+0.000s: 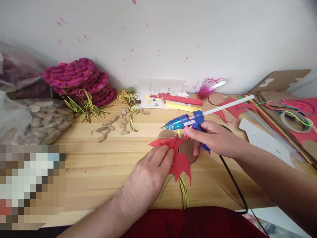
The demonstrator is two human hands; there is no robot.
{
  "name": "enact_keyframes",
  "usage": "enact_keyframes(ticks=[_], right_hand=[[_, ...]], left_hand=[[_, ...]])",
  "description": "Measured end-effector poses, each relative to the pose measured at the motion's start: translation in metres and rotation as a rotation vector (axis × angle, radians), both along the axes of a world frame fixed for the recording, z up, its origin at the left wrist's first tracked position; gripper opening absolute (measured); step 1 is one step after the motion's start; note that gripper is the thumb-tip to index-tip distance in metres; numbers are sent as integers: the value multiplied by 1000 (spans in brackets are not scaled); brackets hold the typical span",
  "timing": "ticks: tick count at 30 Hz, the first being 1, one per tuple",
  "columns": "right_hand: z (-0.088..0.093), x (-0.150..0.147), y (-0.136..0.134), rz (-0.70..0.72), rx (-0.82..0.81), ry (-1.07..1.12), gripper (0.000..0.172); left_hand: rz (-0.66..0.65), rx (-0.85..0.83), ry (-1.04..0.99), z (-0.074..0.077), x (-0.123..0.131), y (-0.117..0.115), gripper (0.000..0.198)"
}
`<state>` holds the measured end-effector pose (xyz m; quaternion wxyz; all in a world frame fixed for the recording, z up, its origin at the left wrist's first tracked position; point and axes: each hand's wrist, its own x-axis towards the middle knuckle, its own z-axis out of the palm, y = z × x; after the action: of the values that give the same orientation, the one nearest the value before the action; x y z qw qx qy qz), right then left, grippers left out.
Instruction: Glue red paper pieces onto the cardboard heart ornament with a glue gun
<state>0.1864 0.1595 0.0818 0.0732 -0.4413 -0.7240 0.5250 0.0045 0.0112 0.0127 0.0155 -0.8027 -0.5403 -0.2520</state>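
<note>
My right hand [213, 138] grips a blue hot glue gun [184, 122] with a white glue stick poking out behind; its nozzle points left over a brown cardboard disc [167, 134]. My left hand [151, 173] lies palm down with fingers together, pressing red paper cutouts [180, 162] onto the wooden table [99, 165]. Yellow-green strings [184, 195] trail from under the red pieces toward me. The gun's black cord [232, 185] runs off the front edge.
A stack of magenta woven discs [79, 81] with green strings sits back left, and loose nut shells [114, 125] lie nearby. Bags [27, 115] stand at far left. A pink cup [206, 87], red and yellow paper strips [183, 102], cardboard and coloured rubber bands [292, 109] fill the right.
</note>
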Motion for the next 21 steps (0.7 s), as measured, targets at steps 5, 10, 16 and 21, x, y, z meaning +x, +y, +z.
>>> enact_keyframes(ticks=[5, 10, 16, 21], right_hand=[[2, 2, 0, 170, 272, -133, 45], [7, 0, -4, 292, 490, -197, 40], [10, -3, -7, 331, 502, -218, 35], [10, -7, -6, 330, 569, -199, 37]], left_hand=[[-10, 17, 24, 5, 0, 1, 30], [-11, 32, 47, 8, 0, 2, 35], [-3, 59, 68, 6, 0, 1, 33], [30, 81, 79, 4, 1, 1, 32]])
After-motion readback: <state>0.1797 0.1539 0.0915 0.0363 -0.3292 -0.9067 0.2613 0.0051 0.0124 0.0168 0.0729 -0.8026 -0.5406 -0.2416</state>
